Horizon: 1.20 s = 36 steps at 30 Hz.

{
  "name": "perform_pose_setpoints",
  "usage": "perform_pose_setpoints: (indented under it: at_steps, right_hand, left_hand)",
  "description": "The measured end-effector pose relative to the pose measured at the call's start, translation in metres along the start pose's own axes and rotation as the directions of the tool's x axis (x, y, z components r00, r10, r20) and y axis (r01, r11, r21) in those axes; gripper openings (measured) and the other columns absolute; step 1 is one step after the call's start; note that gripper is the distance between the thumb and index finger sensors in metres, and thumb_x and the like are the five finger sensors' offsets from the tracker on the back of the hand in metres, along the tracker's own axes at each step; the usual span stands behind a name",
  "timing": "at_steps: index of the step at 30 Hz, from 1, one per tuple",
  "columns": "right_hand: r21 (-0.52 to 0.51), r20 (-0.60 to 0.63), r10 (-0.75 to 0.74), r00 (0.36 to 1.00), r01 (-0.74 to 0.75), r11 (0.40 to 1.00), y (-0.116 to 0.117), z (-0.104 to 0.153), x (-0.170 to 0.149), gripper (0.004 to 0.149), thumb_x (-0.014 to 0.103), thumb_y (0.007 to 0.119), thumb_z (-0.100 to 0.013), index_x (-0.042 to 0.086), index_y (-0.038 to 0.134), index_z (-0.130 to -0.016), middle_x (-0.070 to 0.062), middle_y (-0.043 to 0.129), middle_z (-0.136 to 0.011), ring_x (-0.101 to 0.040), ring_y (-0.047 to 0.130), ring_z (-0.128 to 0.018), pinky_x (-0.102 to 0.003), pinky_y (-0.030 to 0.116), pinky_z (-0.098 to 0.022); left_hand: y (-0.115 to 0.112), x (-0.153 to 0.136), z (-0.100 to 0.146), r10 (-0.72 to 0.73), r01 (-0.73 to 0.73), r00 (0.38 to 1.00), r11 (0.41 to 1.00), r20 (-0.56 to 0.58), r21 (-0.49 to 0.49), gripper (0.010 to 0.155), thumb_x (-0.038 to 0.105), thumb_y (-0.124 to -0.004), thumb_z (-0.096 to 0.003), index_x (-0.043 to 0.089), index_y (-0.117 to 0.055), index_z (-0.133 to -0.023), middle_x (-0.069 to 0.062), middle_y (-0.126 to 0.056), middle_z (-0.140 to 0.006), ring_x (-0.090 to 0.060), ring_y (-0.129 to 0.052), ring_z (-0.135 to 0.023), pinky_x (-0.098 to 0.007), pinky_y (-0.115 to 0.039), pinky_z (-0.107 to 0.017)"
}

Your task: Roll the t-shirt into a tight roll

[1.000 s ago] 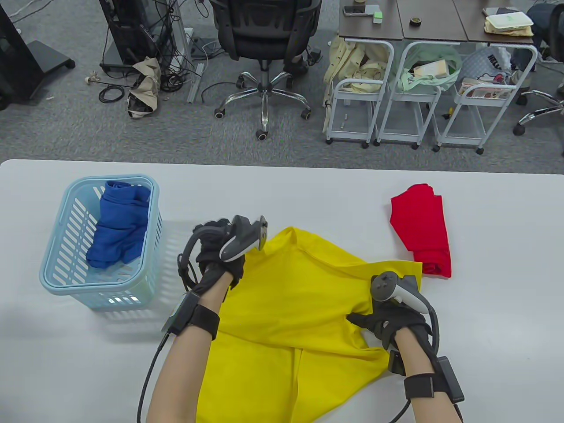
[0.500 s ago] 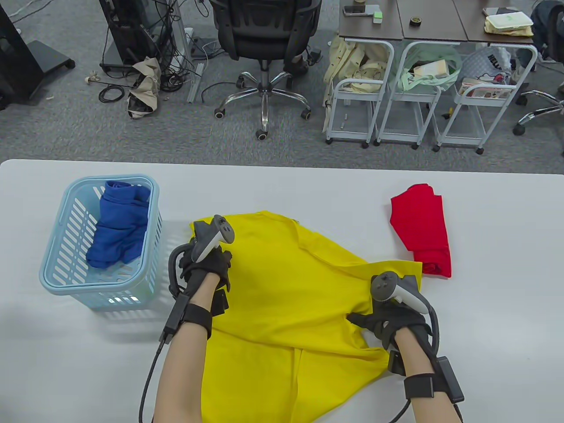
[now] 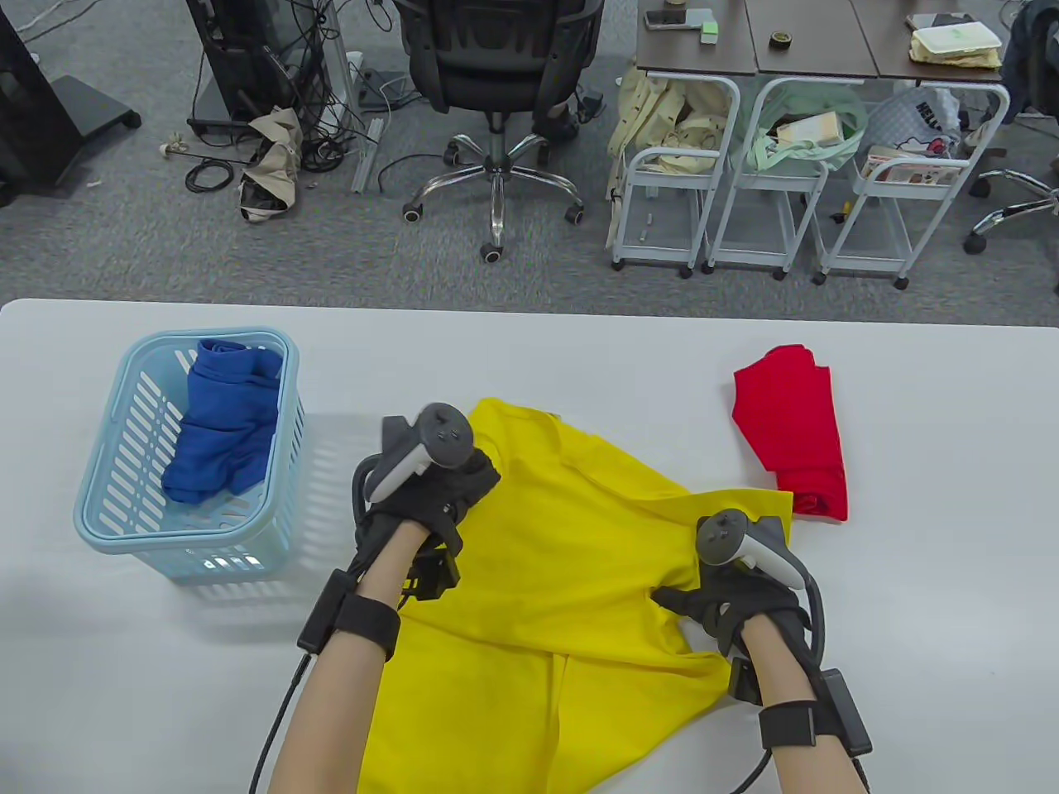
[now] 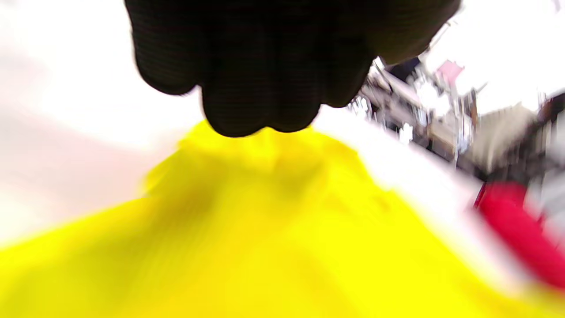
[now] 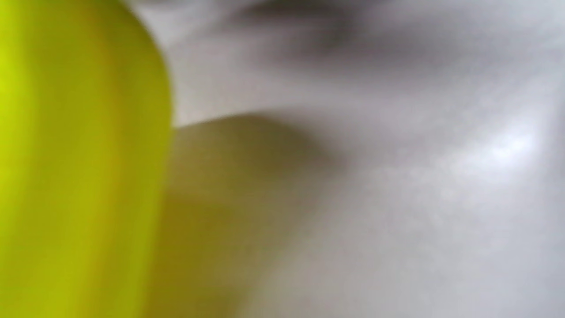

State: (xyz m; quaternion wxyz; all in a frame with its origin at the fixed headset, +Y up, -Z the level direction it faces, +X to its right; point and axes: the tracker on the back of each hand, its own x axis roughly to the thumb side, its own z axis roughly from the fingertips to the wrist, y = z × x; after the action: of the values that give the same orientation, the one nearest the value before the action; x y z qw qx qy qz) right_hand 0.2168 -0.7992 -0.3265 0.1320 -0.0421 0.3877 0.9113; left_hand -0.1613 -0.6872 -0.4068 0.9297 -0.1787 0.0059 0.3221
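Both hands' fingers grip the unmarked yellow t-shirt [image 3: 571, 562]: left hand [image 3: 434, 496], right hand [image 3: 728, 608].

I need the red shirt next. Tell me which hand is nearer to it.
Right. The right hand rests on the yellow t-shirt, just below and left of the red shirt; the left hand is farther left, toward the basket.

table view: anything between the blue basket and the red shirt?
Yes: the left hand and the yellow t-shirt spread on the white table lie between the blue basket and the red shirt, seen in the table view.
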Motion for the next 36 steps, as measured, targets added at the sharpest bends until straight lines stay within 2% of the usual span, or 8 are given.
perform_pose_setpoints:
  at_steps: [5, 10, 15, 17, 20, 22, 31, 36]
  right_hand:
    - [0.002, 0.000, -0.002, 1.000, 0.002, 1.000, 0.000, 0.000, 0.000, 0.106, 0.072, 0.056, -0.044, 0.024, -0.025, -0.092, -0.011, -0.038, -0.088, -0.041, -0.037, -0.080, -0.065, -0.009, -0.053]
    - [0.000, 0.002, -0.002, 1.000, 0.002, 1.000, 0.000, 0.000, 0.000, 0.106, 0.072, 0.056, -0.044, 0.024, -0.025, -0.092, -0.011, -0.038, -0.088, -0.041, -0.037, -0.080, -0.065, -0.009, -0.053]
    - [0.001, 0.003, -0.003, 1.000, 0.003, 1.000, 0.000, -0.001, 0.000, 0.106, 0.072, 0.056, -0.044, 0.024, -0.026, -0.092, -0.011, -0.038, -0.088, -0.040, -0.037, -0.080, -0.065, -0.009, -0.053]
    - [0.002, 0.001, -0.002, 1.000, 0.002, 1.000, 0.000, -0.001, 0.000, 0.106, 0.072, 0.056, -0.044, 0.024, -0.025, -0.092, -0.011, -0.038, -0.088, -0.040, -0.037, -0.080, -0.065, -0.009, -0.053]
    - [0.001, -0.002, 0.000, 1.000, 0.000, 1.000, 0.000, -0.001, 0.000, 0.106, 0.072, 0.056, -0.044, 0.024, -0.025, -0.092, -0.011, -0.038, -0.088, -0.041, -0.036, -0.080, -0.065, -0.009, -0.054]
    - [0.000, -0.004, 0.001, 1.000, -0.001, 1.000, 0.000, -0.001, 0.000, 0.106, 0.072, 0.056, -0.044, 0.024, -0.025, -0.092, -0.011, -0.037, -0.088, -0.041, -0.036, -0.080, -0.065, -0.008, -0.054]
    - [-0.025, -0.016, 0.017, 1.000, -0.018, 1.000, -0.001, 0.001, 0.001, 0.106, 0.072, 0.057, -0.044, 0.024, -0.023, -0.095, -0.012, -0.034, -0.092, -0.042, -0.033, -0.084, -0.066, -0.005, -0.057]
    - [-0.042, -0.020, 0.016, 1.000, -0.016, 0.999, -0.003, 0.002, 0.000, 0.103, 0.071, 0.057, -0.046, 0.024, -0.019, -0.097, -0.011, -0.031, -0.095, -0.042, -0.029, -0.087, -0.065, -0.002, -0.059]
  left_hand:
    - [-0.002, -0.020, -0.009, -0.500, 0.495, 0.830, 0.864, -0.247, -0.088, 0.058, 0.048, -0.067, -0.0569, 0.025, -0.063, -0.110, -0.009, -0.077, -0.108, -0.029, -0.089, -0.085, -0.046, -0.078, -0.064]
    - [-0.041, -0.040, -0.020, -0.410, 0.370, 0.877, 0.908, -0.248, -0.196, 0.085, 0.059, -0.064, -0.0542, 0.014, -0.031, -0.118, -0.022, -0.043, -0.121, -0.042, -0.067, -0.097, -0.054, -0.065, -0.072]
    - [-0.039, -0.034, -0.027, -0.372, 0.376, 0.893, 0.926, -0.255, -0.036, 0.040, 0.041, -0.071, -0.0563, 0.023, -0.078, -0.091, -0.012, -0.069, -0.109, -0.037, -0.073, -0.095, -0.055, -0.064, -0.072]
    - [-0.026, -0.019, -0.021, -0.542, 0.571, 0.781, 0.821, -0.312, 0.004, 0.040, 0.039, -0.069, -0.0571, 0.019, -0.076, -0.092, -0.012, -0.070, -0.108, -0.037, -0.075, -0.094, -0.053, -0.067, -0.071]
    - [0.002, 0.013, 0.001, -0.750, 0.927, 0.374, 0.312, -0.546, 0.207, 0.043, 0.039, -0.073, -0.0561, 0.023, -0.074, -0.096, -0.010, -0.069, -0.111, -0.035, -0.077, -0.096, -0.052, -0.071, -0.070]
    - [0.018, 0.021, 0.011, -0.751, 0.961, 0.275, 0.202, -0.601, 0.187, 0.058, 0.036, -0.072, -0.0572, 0.020, -0.057, -0.111, -0.016, -0.055, -0.120, -0.038, -0.070, -0.101, -0.054, -0.068, -0.072]
    - [-0.025, -0.050, -0.012, -0.560, 0.538, 0.808, 0.828, -0.182, -0.159, 0.065, 0.054, -0.046, -0.0578, 0.033, -0.035, -0.118, -0.017, -0.038, -0.126, -0.046, -0.048, -0.112, -0.061, -0.052, -0.078]
    - [-0.049, -0.086, -0.027, -0.657, 0.610, 0.703, 0.754, -0.271, -0.245, 0.074, 0.064, -0.024, -0.0510, 0.029, 0.002, -0.111, -0.027, -0.005, -0.118, -0.053, -0.021, -0.108, -0.066, -0.035, -0.077]
